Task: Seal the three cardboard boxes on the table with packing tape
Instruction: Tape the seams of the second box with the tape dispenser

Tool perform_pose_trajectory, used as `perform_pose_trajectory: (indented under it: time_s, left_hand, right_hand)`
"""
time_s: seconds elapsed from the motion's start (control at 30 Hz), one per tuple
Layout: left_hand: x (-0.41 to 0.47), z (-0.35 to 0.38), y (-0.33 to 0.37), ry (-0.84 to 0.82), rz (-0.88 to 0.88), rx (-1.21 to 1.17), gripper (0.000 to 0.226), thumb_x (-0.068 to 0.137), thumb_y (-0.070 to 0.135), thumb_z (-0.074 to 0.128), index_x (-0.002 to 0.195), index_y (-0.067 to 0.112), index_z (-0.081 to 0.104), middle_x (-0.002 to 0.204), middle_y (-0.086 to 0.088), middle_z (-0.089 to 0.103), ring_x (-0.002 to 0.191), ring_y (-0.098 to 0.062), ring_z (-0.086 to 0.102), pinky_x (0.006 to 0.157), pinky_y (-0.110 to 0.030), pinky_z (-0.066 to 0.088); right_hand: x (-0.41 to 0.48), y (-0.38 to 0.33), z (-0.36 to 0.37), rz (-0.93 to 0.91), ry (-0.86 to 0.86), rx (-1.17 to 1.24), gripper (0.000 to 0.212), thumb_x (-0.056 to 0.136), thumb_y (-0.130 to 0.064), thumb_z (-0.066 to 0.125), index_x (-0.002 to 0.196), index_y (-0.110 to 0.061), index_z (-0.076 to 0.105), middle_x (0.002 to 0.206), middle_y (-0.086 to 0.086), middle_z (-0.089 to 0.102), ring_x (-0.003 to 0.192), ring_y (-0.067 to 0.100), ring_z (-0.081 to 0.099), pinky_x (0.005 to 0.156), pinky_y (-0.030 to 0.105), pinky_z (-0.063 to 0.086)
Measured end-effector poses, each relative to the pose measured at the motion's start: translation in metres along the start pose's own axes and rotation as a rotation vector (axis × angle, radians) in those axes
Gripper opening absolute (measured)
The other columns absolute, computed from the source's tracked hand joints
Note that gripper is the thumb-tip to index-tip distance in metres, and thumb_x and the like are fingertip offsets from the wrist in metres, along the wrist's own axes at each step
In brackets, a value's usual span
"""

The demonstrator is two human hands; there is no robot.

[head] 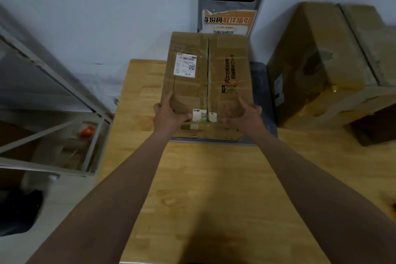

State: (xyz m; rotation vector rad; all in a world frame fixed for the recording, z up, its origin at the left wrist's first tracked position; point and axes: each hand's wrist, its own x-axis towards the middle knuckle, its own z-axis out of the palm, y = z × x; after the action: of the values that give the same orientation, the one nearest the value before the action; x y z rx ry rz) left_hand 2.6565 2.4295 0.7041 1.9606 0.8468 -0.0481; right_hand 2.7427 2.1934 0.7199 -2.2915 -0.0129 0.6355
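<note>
Cardboard box (205, 75): flat, rectangular, worn brown. Its long axis and centre flap seam run away from the person toward the wall, at the far end of the pale wooden surface (214, 188), over a grey platform (262, 83). Left hand (171, 113) and right hand (246, 113) each have a closed grip round a near corner of it. Count: one box held, bearing three white labels (185, 64), and one larger tape-wrapped box (321, 60) just to the right.
</note>
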Motion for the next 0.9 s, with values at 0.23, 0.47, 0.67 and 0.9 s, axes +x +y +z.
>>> perform_pose_trajectory:
  time_s: [0.23,0.47,0.67,0.9]
  left_hand:
    - [-0.012,0.011,0.058,-0.031,-0.089,0.371,0.079,0.084,0.033,0.072,0.152,0.033,0.03,0.161,-0.018,0.009,0.147,-0.052,0.002,0.114,-0.068,0.026]
    - [-0.022,0.082,0.174,-0.101,0.154,0.365,0.091,0.062,0.059,0.064,0.145,0.054,0.027,0.16,-0.003,0.037,0.15,-0.042,0.025,0.115,-0.074,0.018]
    - [-0.06,0.152,0.279,-0.089,0.321,0.231,0.088,0.073,0.052,0.068,0.153,0.04,0.034,0.157,-0.002,0.041,0.146,-0.036,0.035,0.116,-0.056,0.035]
    - [-0.087,0.27,0.331,-0.198,0.247,0.014,0.076,0.098,0.037,0.067,0.16,0.03,0.024,0.16,0.0,0.037,0.134,-0.024,0.047,0.097,-0.033,0.044]
  right_hand:
    - [-0.009,-0.002,-0.033,-0.051,-0.133,-0.087,0.108,0.075,-0.046,0.086,0.159,-0.033,0.02,0.158,0.008,0.012,0.142,0.031,0.035,0.117,0.042,0.036]
    - [-0.016,0.001,-0.163,-0.183,0.04,-0.14,0.102,0.078,-0.053,0.081,0.159,-0.032,0.023,0.164,-0.003,0.011,0.147,0.025,0.03,0.112,0.042,0.041]
    - [-0.009,0.027,-0.286,-0.307,0.243,-0.358,0.079,0.084,-0.053,0.072,0.153,-0.034,0.036,0.159,0.004,0.031,0.147,0.031,0.027,0.115,0.044,0.032]
    - [0.026,0.111,-0.391,-0.076,0.319,-0.382,0.066,0.091,-0.063,0.055,0.147,-0.033,0.037,0.155,0.014,0.025,0.14,0.045,0.02,0.11,0.057,0.028]
